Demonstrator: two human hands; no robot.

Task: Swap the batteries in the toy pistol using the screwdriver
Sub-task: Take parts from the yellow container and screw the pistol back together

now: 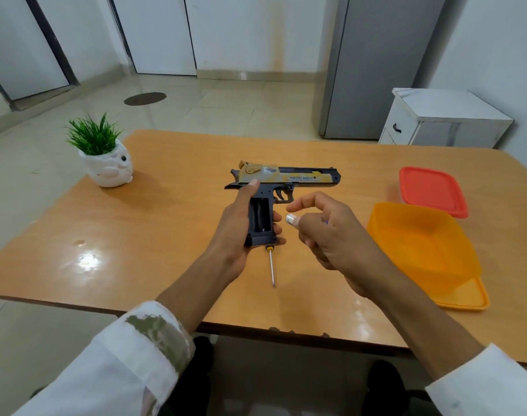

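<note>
My left hand (235, 232) grips the handle of the toy pistol (298, 178), a yellow, white and dark blue gun held above the wooden table (154, 223) with its barrel to the right. The battery bay (259, 217) in the grip is uncovered and looks dark inside. My right hand (328, 232) hovers just right of the grip and holds a small white battery (291, 219) in its curled fingers, index finger stretched toward the trigger. The screwdriver (271, 265) lies on the table below the pistol, its thin shaft toward me and most of its handle hidden behind the grip.
An orange plastic container (421, 247) stands on its orange lid at the right, with a red lidded box (433, 190) behind it. A small potted plant (104, 157) in a white pot stands at the far left corner. A white cabinet (442, 121) is beyond the table.
</note>
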